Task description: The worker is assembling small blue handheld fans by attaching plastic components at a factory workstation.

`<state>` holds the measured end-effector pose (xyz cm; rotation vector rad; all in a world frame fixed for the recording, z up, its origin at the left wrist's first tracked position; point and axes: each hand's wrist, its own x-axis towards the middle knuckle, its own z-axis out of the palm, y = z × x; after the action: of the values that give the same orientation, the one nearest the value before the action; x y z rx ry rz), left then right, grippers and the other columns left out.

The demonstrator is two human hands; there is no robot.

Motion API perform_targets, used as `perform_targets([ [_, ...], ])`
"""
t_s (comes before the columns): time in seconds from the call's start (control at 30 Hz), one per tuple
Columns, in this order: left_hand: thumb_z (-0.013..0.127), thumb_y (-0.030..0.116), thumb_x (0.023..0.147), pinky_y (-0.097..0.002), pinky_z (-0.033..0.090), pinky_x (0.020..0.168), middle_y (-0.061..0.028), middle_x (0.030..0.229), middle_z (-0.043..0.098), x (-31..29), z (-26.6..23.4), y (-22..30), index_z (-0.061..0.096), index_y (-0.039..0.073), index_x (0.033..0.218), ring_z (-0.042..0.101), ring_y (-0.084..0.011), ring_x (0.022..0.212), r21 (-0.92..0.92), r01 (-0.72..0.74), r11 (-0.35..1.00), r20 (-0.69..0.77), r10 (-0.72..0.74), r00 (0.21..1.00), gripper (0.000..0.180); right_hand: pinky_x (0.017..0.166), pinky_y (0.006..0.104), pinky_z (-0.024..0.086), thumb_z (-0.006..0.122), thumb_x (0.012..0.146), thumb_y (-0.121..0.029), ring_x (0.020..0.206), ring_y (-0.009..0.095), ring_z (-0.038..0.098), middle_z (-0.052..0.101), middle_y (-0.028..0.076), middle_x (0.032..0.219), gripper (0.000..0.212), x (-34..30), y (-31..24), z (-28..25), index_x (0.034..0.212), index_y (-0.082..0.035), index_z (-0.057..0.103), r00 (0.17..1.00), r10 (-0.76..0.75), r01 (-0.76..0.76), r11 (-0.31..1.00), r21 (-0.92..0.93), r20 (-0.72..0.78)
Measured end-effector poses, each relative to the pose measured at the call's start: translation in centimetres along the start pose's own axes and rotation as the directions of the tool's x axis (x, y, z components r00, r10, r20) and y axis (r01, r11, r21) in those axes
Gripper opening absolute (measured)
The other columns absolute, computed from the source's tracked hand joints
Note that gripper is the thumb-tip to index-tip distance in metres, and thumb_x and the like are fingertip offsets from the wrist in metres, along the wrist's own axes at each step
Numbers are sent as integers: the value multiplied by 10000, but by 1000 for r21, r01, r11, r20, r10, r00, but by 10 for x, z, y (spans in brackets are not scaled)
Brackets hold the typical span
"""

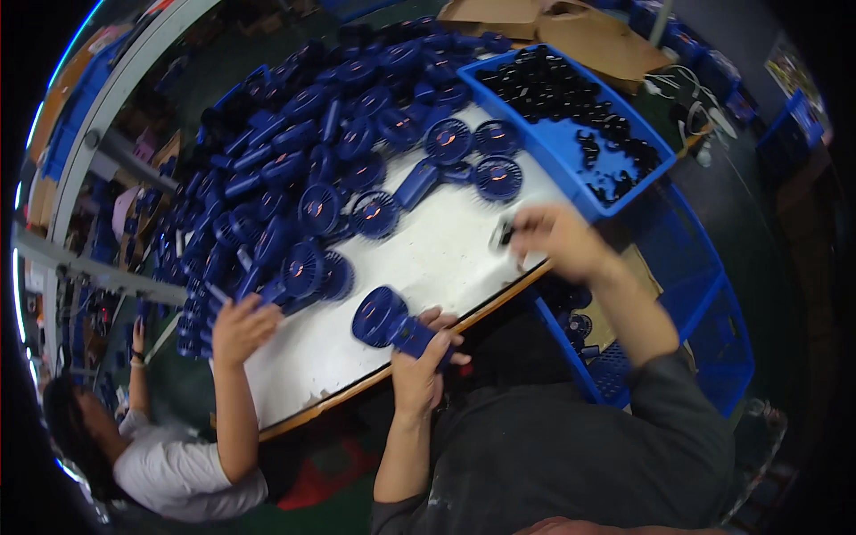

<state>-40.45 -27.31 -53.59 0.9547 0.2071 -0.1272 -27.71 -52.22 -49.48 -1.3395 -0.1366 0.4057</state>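
My left hand (419,370) is closed around the handle of a dark blue handheld fan (379,316), near the front edge of the white table. The fan's round grille points away from me, to the left. Farther right, my right hand (555,239) is smeared by motion above the table edge. A small dark object (502,234) shows at its fingertips, too blurred to name. Just beyond the hands, several more handheld fans (374,214) lie on the tabletop, at the edge of a large heap.
A blue tray (615,207) of small black parts overlaps the table's right side. Blue crates (722,294) stand below it. At left, a co-worker's hand (242,328) reaches to the fan heap (294,138). Cardboard (597,40) and white cables (704,111) are at the back.
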Motion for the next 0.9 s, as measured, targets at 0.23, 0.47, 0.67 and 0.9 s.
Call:
perform_targets([
  [0.23,674,34,888,-274,579,544,-126,985,615,-2,-12,3,530,-33,1182,659,-190,815,-154,-22,988,-99,7,995,334,871,321,512,688,870,-24,1007,210,615,557,128,1195,311,-39,67,107,1168,15,606,940,-291,337,874,-349,180],
  [0.47,705,89,895,-230,539,484,-92,953,627,-12,-20,22,568,-6,1124,649,-161,837,-111,183,977,85,-174,981,283,825,390,521,730,812,-74,941,310,627,651,135,1015,374,-18,33,91,1172,-24,643,682,-419,729,455,-511,599],
  [0.67,610,405,966,-251,558,480,-146,942,629,-17,-31,3,519,-6,1224,656,-196,811,-2,134,991,337,-125,933,493,775,390,538,739,805,-82,922,313,632,637,164,1064,304,8,24,119,1084,2,652,539,-495,840,375,-392,682],
  [0.9,316,691,966,-336,612,600,-145,1029,616,-12,-19,2,489,22,1266,647,-214,882,-225,144,964,194,-100,976,753,841,386,521,696,841,-144,970,300,590,603,140,1069,252,-2,27,128,1075,-54,677,631,-485,765,259,-590,605],
])
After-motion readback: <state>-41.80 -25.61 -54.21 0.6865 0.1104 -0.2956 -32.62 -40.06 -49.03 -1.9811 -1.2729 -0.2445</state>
